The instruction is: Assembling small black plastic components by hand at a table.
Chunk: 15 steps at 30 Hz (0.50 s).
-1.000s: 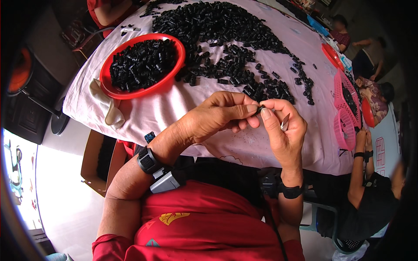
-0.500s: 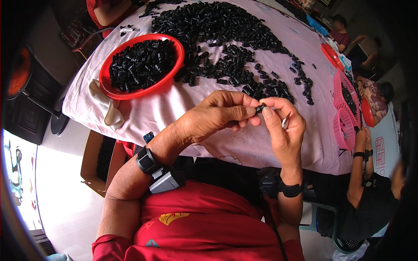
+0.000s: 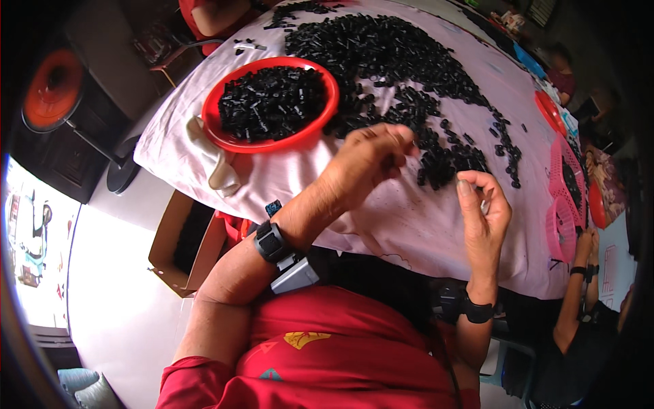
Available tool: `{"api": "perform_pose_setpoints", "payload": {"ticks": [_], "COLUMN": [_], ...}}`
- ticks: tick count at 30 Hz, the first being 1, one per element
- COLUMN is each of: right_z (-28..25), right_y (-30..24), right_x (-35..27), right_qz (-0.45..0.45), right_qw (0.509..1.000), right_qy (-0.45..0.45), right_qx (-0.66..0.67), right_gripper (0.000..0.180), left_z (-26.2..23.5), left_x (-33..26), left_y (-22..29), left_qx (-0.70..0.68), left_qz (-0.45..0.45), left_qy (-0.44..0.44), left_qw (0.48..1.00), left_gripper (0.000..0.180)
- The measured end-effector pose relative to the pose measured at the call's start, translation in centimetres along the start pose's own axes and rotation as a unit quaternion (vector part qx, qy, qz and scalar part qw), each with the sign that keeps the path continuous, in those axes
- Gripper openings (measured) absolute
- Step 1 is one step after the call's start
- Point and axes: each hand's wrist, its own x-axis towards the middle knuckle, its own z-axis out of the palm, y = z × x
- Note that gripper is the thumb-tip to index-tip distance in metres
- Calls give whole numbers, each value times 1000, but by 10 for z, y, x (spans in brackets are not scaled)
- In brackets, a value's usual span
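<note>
The left hand [image 3: 371, 160] hangs over the near edge of the loose black parts [image 3: 409, 75], fingers curled down and bunched together; whether its grip holds a part cannot be told from here. The right hand [image 3: 484, 215] is raised at about four o'clock from it, well apart, fingers bent inward around something small and pale that is mostly hidden; its grip looks closed, though on what is unclear. By the look of it, this is the pick-up step: the left hand is at the heap for a part. The next move calls for a fine pinch on one part without dragging its neighbours.

The heap spreads over the pink-covered worktop [image 3: 381, 225] from ten to two o'clock of the left hand. At ten o'clock a red bowl [image 3: 225, 140] sits full of the same black parts. At three o'clock, near the worktop's edge, pink baskets [image 3: 562, 204] hold a few dark parts, and a red dish [image 3: 548, 109] lies beyond them.
</note>
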Motion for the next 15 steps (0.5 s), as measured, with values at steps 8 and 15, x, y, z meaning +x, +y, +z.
{"api": "perform_pose_setpoints", "payload": {"ticks": [8,15], "right_z": [7,2], "right_y": [1,1], "right_x": [2,3], "right_qz": [-11,-9], "right_qw": [1000,999], "right_qy": [-9,11], "right_qx": [-27,-38], "right_gripper": [11,11], "left_z": [-91,-57], "left_x": [4,8], "left_y": [82,61], "left_qx": [-285,29], "left_qz": [93,148], "left_qy": [110,49], "left_qw": [948,987], "left_gripper": [24,24]}}
